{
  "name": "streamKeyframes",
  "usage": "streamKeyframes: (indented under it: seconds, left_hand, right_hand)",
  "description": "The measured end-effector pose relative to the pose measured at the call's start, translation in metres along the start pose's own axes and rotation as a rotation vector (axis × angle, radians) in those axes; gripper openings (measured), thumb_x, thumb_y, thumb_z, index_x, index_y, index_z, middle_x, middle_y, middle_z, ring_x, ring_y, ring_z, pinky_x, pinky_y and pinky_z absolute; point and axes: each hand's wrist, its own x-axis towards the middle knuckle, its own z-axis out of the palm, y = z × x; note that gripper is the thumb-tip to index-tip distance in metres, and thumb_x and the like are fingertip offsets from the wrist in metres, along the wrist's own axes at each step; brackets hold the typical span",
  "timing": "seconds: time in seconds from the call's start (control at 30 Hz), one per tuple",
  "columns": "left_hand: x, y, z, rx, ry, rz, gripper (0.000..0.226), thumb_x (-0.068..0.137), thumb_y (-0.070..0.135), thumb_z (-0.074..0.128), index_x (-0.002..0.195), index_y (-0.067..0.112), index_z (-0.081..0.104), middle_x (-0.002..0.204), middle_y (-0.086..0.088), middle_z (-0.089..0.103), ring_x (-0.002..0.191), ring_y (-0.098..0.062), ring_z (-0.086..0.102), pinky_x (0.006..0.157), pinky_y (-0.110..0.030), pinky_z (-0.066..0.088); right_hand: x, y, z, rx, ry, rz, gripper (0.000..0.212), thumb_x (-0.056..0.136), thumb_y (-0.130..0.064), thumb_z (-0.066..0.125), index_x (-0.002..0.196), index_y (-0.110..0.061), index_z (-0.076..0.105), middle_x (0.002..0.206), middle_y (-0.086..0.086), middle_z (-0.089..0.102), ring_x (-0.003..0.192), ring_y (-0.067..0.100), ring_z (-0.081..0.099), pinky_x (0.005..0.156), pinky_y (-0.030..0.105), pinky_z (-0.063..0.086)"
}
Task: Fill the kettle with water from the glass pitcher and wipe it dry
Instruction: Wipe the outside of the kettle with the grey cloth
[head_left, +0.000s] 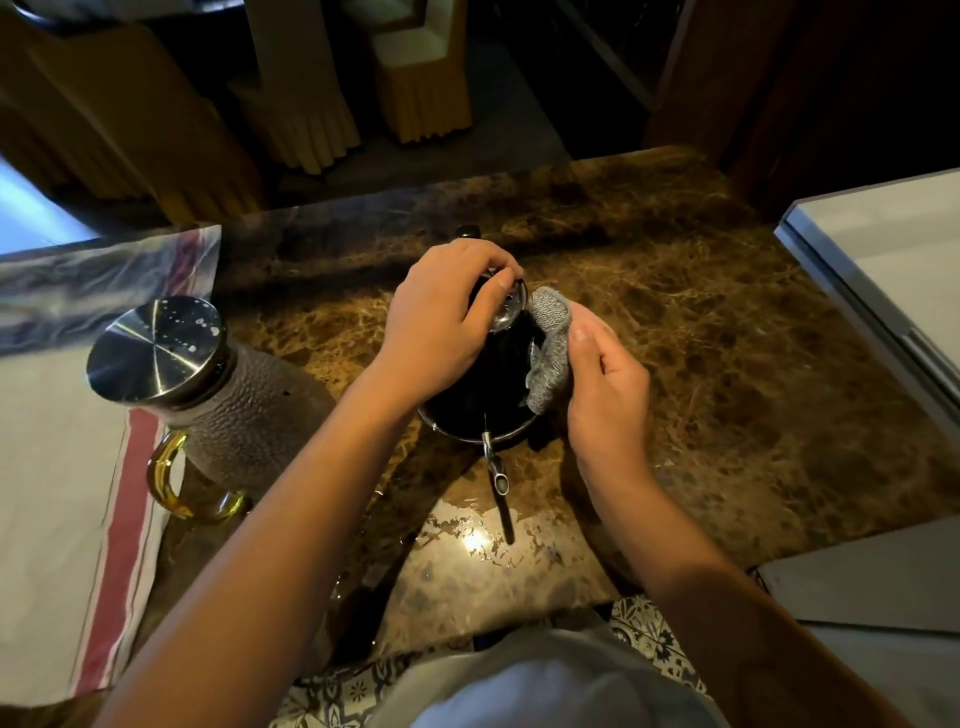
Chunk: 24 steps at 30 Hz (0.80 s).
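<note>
A dark kettle (480, 402) with a shiny lid and a thin spout pointing toward me stands on the brown marble counter (701, 322). My left hand (441, 322) grips the kettle's top, fingers over the lid. My right hand (605, 384) presses a grey cloth (548, 353) against the kettle's right side. The glass pitcher (244, 415), with a steel lid and a yellow handle, stands upright to the left, apart from both hands.
A white cloth with red stripes (122, 525) lies under the pitcher at the left. A puddle of water (467, 535) glistens on the counter near the front edge. A white appliance (883, 249) borders the right side. Chairs stand beyond the counter.
</note>
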Motion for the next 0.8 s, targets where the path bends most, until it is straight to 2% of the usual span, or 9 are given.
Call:
streamKeyframes:
  seconds: [0.17,0.27,0.4,0.47,0.6,0.8]
  left_hand:
    - [0.000,0.000,0.001,0.013,0.007,-0.007,0.022,0.105,0.027,0.051,0.115,0.021,0.069,0.118,0.007,0.069,0.114,-0.009,0.058,0.095,-0.021,0.034]
    - [0.000,0.000,0.002,0.011,0.004,-0.020,0.022,0.105,0.026,0.051,0.115,0.021,0.069,0.118,0.007,0.069,0.116,-0.009,0.057,0.095,-0.022,0.034]
    - [0.000,-0.001,0.003,0.020,0.004,-0.012,0.021,0.105,0.026,0.051,0.115,0.021,0.069,0.118,0.006,0.069,0.115,-0.010,0.058,0.096,-0.023,0.036]
    - [0.000,-0.001,0.004,0.025,0.011,-0.013,0.021,0.105,0.026,0.051,0.115,0.021,0.069,0.118,0.005,0.069,0.115,-0.011,0.058,0.096,-0.024,0.036]
    - [0.000,0.000,0.006,0.036,0.021,-0.009,0.022,0.105,0.026,0.050,0.115,0.020,0.069,0.118,0.004,0.069,0.114,-0.013,0.058,0.096,-0.025,0.037]
    - [-0.001,-0.001,0.006,0.034,0.020,-0.012,0.022,0.105,0.028,0.050,0.116,0.021,0.068,0.119,0.005,0.068,0.116,-0.012,0.057,0.097,-0.026,0.038]
  right_hand:
    - [0.008,0.003,-0.003,-0.052,0.004,-0.155,0.015,0.095,-0.002,0.069,0.107,-0.005,0.078,0.118,0.007,0.075,0.115,0.020,0.070,0.102,0.041,0.055]
    - [0.011,0.005,0.001,-0.072,-0.003,-0.220,0.014,0.089,0.000,0.075,0.099,-0.009,0.074,0.113,0.013,0.070,0.109,0.024,0.069,0.097,0.040,0.057]
    - [0.008,0.009,0.000,-0.290,-0.065,-0.344,0.009,0.087,-0.002,0.076,0.092,-0.007,0.072,0.102,0.005,0.065,0.100,0.010,0.063,0.090,0.021,0.050]
    - [0.001,0.016,-0.005,-0.369,-0.103,-0.378,0.009,0.085,-0.001,0.078,0.090,-0.005,0.073,0.100,0.006,0.065,0.099,0.009,0.062,0.090,0.017,0.048]
    - [-0.011,0.035,-0.015,-0.503,-0.111,-0.402,0.009,0.085,-0.003,0.080,0.092,-0.007,0.075,0.102,0.006,0.065,0.099,0.014,0.063,0.088,0.018,0.050]
    - [-0.030,0.047,-0.017,-0.658,-0.119,-0.478,0.006,0.085,-0.008,0.082,0.088,-0.010,0.078,0.096,0.001,0.067,0.089,0.012,0.064,0.077,0.022,0.052]
